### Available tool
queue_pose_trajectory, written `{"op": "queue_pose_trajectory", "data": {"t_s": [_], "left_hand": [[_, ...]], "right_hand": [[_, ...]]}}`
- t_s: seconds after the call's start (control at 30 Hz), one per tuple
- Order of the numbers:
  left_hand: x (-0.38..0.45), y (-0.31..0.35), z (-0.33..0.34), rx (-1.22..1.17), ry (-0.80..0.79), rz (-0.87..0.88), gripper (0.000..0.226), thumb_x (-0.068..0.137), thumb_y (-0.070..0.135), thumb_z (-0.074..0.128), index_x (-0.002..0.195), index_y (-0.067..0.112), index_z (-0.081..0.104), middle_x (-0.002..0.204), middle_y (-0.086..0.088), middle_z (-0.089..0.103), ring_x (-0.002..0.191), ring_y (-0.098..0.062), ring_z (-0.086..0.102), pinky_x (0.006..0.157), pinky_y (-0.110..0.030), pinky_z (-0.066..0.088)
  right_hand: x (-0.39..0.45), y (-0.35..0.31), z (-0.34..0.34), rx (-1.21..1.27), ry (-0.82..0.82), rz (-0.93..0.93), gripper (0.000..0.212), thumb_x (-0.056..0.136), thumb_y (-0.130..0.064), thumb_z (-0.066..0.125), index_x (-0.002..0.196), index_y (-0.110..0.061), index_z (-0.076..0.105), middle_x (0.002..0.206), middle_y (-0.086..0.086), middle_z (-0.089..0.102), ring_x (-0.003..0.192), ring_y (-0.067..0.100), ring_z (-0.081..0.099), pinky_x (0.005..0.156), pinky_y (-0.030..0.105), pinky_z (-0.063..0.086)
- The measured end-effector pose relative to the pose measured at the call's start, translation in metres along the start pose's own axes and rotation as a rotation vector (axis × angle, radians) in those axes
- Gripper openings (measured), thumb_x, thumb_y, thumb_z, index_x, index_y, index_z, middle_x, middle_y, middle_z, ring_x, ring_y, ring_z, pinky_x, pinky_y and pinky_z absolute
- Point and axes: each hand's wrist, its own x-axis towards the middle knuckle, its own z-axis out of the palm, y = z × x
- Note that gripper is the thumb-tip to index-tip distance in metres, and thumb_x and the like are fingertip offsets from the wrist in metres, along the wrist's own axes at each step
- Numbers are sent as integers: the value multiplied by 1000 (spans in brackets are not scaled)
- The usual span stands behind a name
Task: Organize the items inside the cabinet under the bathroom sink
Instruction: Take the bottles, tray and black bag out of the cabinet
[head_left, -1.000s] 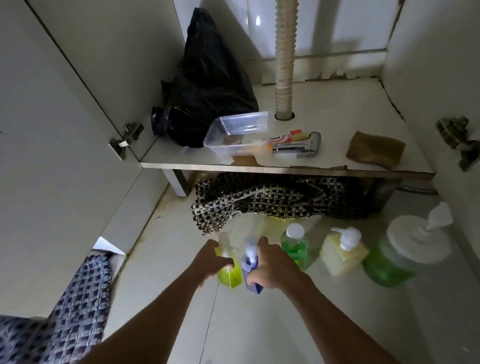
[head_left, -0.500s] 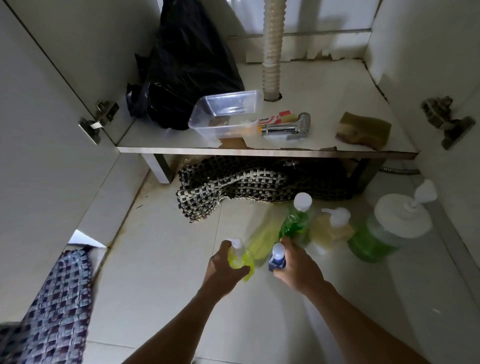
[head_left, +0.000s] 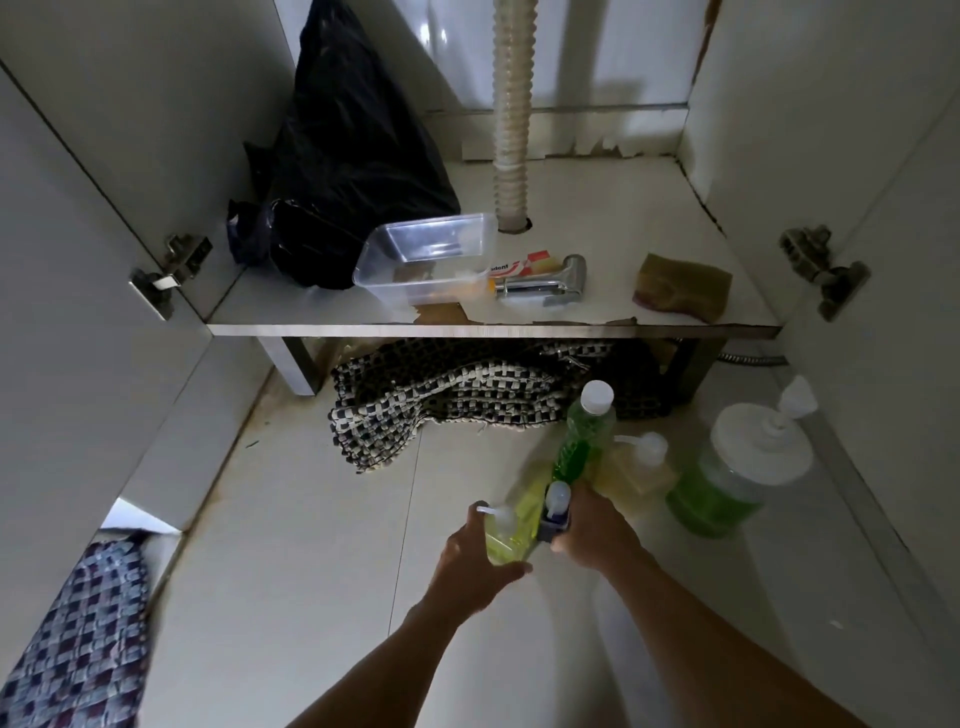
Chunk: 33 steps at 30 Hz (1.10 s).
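LEFT: your left hand (head_left: 475, 558) wraps fingers round the yellow pump bottle (head_left: 506, 535), held upright so nothing leaks | RIGHT: your right hand (head_left: 592, 530) grips the blue bottle (head_left: 555, 512) beside it | LOCATION: both over the floor (head_left: 311, 571), near the green bottle (head_left: 582, 436) | SHELF: cabinet shelf (head_left: 597, 218) holds a clear tub (head_left: 423, 265), likely awaiting sorting.

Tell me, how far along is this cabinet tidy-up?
Early. Done: nothing sorted that I can see. In hand: left hand grips a yellow bottle, right hand a blue bottle. Left: three soap bottles on the floor, clutter on the shelf.
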Motion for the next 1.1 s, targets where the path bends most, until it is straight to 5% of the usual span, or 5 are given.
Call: {"op": "queue_pose_trajectory", "data": {"t_s": [0.2,0.4,0.6,0.73,1.1], "left_hand": [[29,21,-73,685,-507,-101,89,78,29,77,146,4,25,138,-17,50,100,-23,59,93,-32,47],[61,110,-199,810,-292,12,35,84,21,69,118,9,66,115,-9,69,94,-18,66,87,-28,52],[81,161,-240,555,415,366,31,85,15,66,115,11,66,113,-8,69,106,-25,63,91,-32,48],[102,156,-219,684,413,332,50,87,27,64,134,17,51,137,-3,54,126,-21,50,103,-31,37],[121,139,-193,578,536,314,32,87,17,59,119,19,65,123,-12,64,110,-29,61,93,-34,47]], "right_hand": [[-4,-16,-59,-337,-232,-1,14,80,-11,65,85,-9,52,75,4,58,72,18,62,58,25,44],[-9,-50,-124,-273,-475,2,16,78,-15,70,85,-1,73,74,6,66,68,15,61,66,22,49],[-3,-79,-207,-67,65,-211,16,83,-12,65,81,3,72,71,11,67,51,8,56,51,15,43],[24,-55,-241,-151,560,-103,20,89,-25,58,86,-7,65,86,8,67,78,22,61,64,28,47],[45,5,-254,-282,640,56,25,90,-21,57,111,-10,64,111,9,65,99,26,63,81,34,54]]}}
